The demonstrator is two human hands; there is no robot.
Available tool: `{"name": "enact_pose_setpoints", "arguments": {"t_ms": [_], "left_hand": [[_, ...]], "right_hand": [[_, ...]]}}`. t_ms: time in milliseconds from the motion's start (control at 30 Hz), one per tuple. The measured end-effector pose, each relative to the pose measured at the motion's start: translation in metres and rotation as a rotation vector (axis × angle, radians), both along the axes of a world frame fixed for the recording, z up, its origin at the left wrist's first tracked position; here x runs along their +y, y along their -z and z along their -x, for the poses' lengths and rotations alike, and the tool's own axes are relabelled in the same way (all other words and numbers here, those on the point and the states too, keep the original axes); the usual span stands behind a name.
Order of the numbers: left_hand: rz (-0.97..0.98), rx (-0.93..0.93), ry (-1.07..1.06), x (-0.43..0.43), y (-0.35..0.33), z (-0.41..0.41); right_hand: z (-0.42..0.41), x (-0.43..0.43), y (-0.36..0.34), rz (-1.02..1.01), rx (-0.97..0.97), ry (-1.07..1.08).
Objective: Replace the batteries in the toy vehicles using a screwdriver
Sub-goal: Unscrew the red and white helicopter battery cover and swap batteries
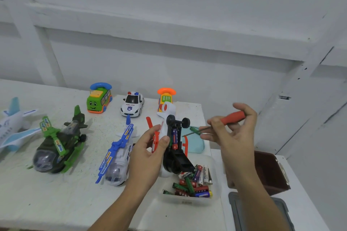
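Head view, looking down at both hands over a white table [56, 199].

A white and red toy helicopter [168, 112] is held belly-up in the left hand [148, 148], with the thumb curled over its red side and the fingers wrapped behind it. Its black wheels [178, 121] point upward. The battery compartment is seen open, and a dark blue and red battery [174, 137] is seated inside it.

A screwdriver [232, 117] with a red handle is pinched in the right hand [238, 133], just to the right of the helicopter. The handle is gripped between thumb and fingers, and the thin shaft is angled down and left, its tip lying near the open compartment but apart from it.

Below and between the hands, a clear plastic tub [216, 196] is filled with loose batteries [195, 184] in red, green, blue and white. The nose of the held helicopter hangs just above this tub.

Behind the right hand's fingertips a pale teal tray [197, 144] is seen. To the right of the right forearm a dark brown box [270, 170] is placed, with a grey lid [242, 212] nearer the camera.

Just left of the left hand a blue and white helicopter [118, 154] is parked. Farther left a green helicopter [58, 146] and a white and pale blue aeroplane [11, 127] are found.

Beyond the hands, along the far table edge, a green bus [99, 99], a white police car [132, 104] and an orange and yellow phone toy [166, 96] are lined up.
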State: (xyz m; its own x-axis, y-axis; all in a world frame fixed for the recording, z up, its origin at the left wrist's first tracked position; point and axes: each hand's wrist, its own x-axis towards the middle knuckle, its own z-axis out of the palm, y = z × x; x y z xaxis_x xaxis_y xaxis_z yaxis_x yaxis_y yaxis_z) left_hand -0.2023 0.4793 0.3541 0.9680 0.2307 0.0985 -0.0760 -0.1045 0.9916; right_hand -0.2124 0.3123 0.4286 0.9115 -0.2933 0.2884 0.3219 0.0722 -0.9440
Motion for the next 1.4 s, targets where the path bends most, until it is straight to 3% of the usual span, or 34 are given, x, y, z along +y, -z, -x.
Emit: {"name": "enact_pose_setpoints", "arguments": {"t_ms": [233, 500, 1067, 1300, 1400], "left_hand": [[-0.018, -0.021, 0.006, -0.002, -0.004, -0.002], [-0.008, -0.037, 0.006, -0.005, -0.009, -0.003], [-0.038, -0.054, 0.027, -0.004, -0.006, -0.01], [-0.092, -0.046, 0.083, 0.002, -0.003, -0.007], [-0.108, -0.039, 0.102, 0.003, -0.001, -0.006]], "right_hand": [[-0.013, 0.006, -0.009, 0.245, -0.138, -0.075], [-0.02, 0.005, -0.01, 0.292, -0.137, -0.109], [-0.021, -0.017, -0.03, 0.371, -0.047, -0.183], [-0.003, -0.036, -0.021, 0.553, 0.156, -0.323], [-0.003, -0.037, -0.017, 0.458, 0.153, -0.26]]}}
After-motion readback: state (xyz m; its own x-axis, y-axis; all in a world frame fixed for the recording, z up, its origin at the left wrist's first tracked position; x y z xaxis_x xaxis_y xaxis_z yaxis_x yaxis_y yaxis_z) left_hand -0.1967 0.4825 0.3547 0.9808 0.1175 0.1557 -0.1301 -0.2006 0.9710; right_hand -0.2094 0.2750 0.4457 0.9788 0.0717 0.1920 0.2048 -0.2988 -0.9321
